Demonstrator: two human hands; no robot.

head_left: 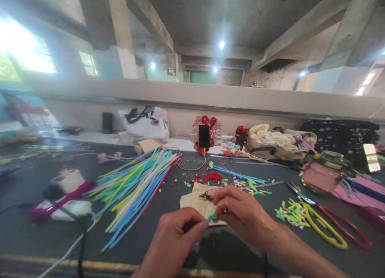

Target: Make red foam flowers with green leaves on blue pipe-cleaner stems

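My left hand [183,234] is closed in a pinch on a light-blue stem, which looks like a pipe cleaner. My right hand [240,210] pinches a small green piece [213,214] at the end of that stem. Just beyond the fingers, a pink patterned tool with a pointed metal tip [207,194], like a glue gun, lies on a beige sheet [189,202]. My right hand partly hides this tool. Red cut pieces [213,177] lie behind the sheet, and blue stems with a green head [237,173] rest further back.
Long coloured pipe cleaners [135,190] spread out at the left. To the right are yellow-green cut pieces [290,214] and scissors [327,222] with red and yellow handles. A propped phone [204,136], a glass jar [323,172] and a cloth bag [270,140] stand behind. A power strip [60,204] trails cables at left.
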